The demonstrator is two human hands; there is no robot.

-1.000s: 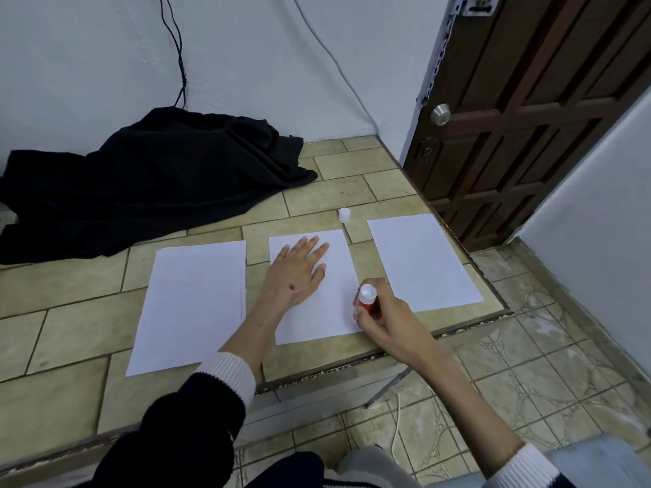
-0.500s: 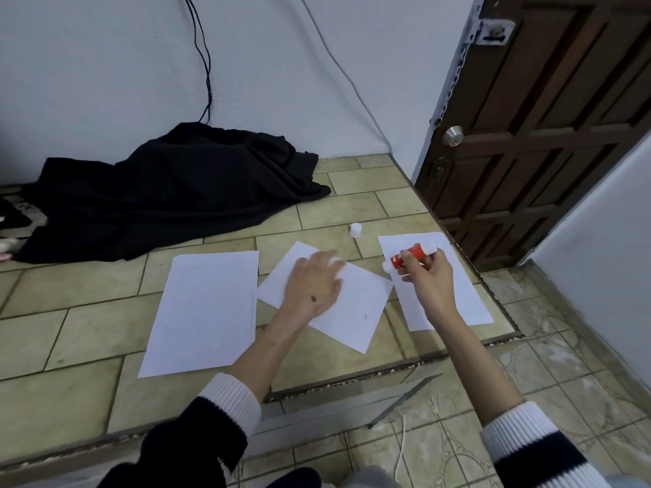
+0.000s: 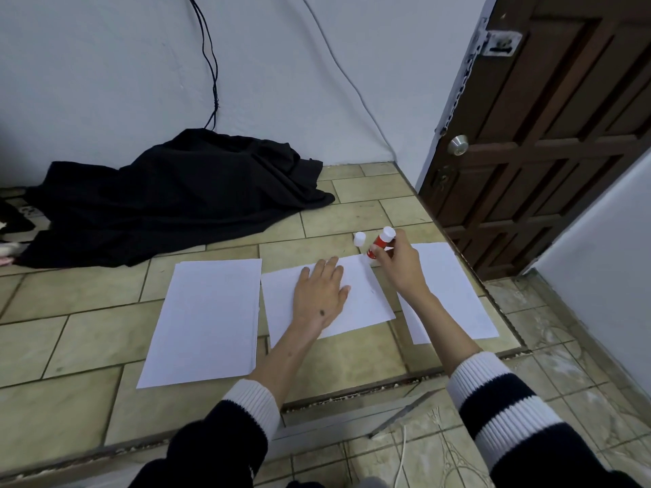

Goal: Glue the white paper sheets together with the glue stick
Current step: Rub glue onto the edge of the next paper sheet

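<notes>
Clutter around the work is sparse: a crumpled black cloth lies heaped against the white wall, a thin black cable hangs down to it, and a dark brown panelled wooden door with a round metal knob stands at the right. On the beige tiled floor lie three white paper sheets; the left sheet sits apart, the middle sheet is slightly skewed, and the right sheet is partly hidden by the right forearm. A small white cap stands on the tile just beyond the middle sheet, close beside the glue stick. The left hand lies flat and spread, palm down, on the middle sheet. The right hand has its fingers curled around the red glue stick with a white end, at the far right corner of the middle sheet. The stick's long axis is tilted, its white end pointing up and away to the right, its lower end down toward the paper's corner; contact there is hidden by the fingers.
</notes>
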